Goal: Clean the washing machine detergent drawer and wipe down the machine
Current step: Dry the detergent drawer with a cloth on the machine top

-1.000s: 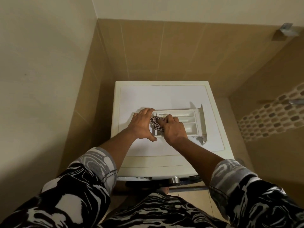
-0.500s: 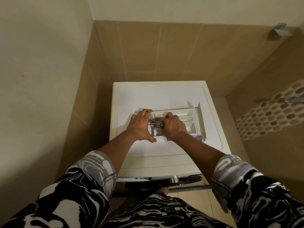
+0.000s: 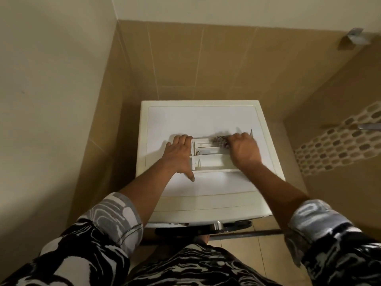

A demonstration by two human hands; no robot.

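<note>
A white detergent drawer (image 3: 210, 162) lies flat on top of the white washing machine (image 3: 202, 118). My left hand (image 3: 178, 155) grips the drawer's left end, fingers curled over its edge and thumb stretched along the front. My right hand (image 3: 244, 150) holds a dark checked cloth (image 3: 219, 140), blurred by motion, over the drawer's far right compartments. The drawer's right end and front panel are mostly hidden behind my right hand.
Tan tiled walls close in behind and on both sides of the machine. A mosaic strip (image 3: 338, 145) and a metal fitting (image 3: 369, 126) sit on the right wall. Another metal fitting (image 3: 355, 36) is high at the back right. The machine's door (image 3: 206, 227) hangs open below.
My right hand has swept the cloth from the drawer's left end to its right end. The left hand has stayed on the left end, exposing the left compartments.
</note>
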